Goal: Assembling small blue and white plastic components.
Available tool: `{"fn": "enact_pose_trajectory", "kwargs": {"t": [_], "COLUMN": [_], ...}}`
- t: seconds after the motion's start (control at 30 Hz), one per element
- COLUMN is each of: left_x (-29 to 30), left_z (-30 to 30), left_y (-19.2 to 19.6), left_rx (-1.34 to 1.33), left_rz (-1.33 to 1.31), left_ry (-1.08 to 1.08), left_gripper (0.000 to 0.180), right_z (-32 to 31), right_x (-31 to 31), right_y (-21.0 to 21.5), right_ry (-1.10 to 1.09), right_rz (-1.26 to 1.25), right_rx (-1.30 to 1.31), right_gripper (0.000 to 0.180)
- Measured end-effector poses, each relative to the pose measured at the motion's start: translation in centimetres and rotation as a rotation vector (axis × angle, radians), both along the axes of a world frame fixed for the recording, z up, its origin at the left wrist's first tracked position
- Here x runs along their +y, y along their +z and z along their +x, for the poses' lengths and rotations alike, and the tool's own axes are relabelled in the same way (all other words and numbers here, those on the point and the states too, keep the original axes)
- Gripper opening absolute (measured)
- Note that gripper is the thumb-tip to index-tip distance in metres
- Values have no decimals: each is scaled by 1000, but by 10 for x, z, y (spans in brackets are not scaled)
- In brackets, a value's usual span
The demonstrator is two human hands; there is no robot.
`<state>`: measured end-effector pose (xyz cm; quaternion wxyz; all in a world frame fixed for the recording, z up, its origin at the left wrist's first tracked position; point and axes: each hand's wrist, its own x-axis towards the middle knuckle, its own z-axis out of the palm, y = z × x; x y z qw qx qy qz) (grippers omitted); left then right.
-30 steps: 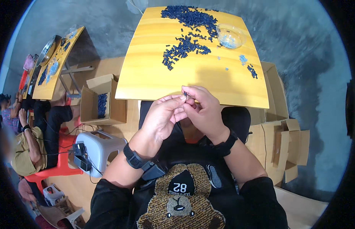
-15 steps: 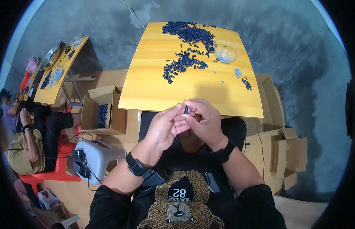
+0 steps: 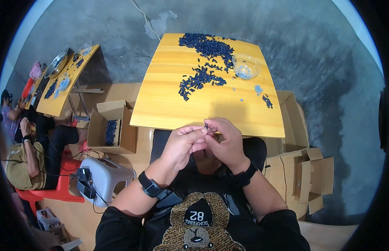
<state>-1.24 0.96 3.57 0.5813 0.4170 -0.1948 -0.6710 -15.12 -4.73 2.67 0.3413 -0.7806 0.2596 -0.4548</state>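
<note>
My left hand (image 3: 182, 144) and my right hand (image 3: 226, 142) meet just in front of the near edge of a yellow wooden table (image 3: 169, 104). Between the fingertips of both hands is a small dark part (image 3: 206, 126), pinched from either side. A large heap of similar dark small parts (image 3: 205, 52) lies on the far half of the table. A clear plastic bowl (image 3: 244, 67) with tiny pale pieces stands at the right of the heap. A few more dark parts (image 3: 266, 100) lie near the table's right edge.
An open cardboard box (image 3: 111, 127) with dark parts stands on the floor to my left, a grey stool (image 3: 104, 178) nearer me. More open boxes (image 3: 303, 167) sit at my right. Another person (image 3: 25, 154) sits at far left by a second yellow table (image 3: 62, 81).
Both hands have dropped a little toward me and stay joined on the small part. The view has tilted, so the table sits farther away.
</note>
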Motion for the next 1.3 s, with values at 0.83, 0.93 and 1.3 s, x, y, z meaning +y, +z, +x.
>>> {"fn": "enact_pose_trajectory", "kwargs": {"t": [0.83,0.93,1.3], "left_x": [3,-3,-26], "left_z": [-1,1,0], "left_y": [-16,-45,-97], "left_rx": [4,102,147], "left_rz": [97,161,313], "left_ry": [-30,-48,-86], "left_gripper": [13,14,15], "right_z": [-5,-3,-2], "right_x": [3,-1,-17], "right_y": [-11,-32,-60], "right_ry": [47,43,-145], "right_rz": [-169,-66,134], "right_rx": [136,195,441], "right_gripper": [29,30,18]}}
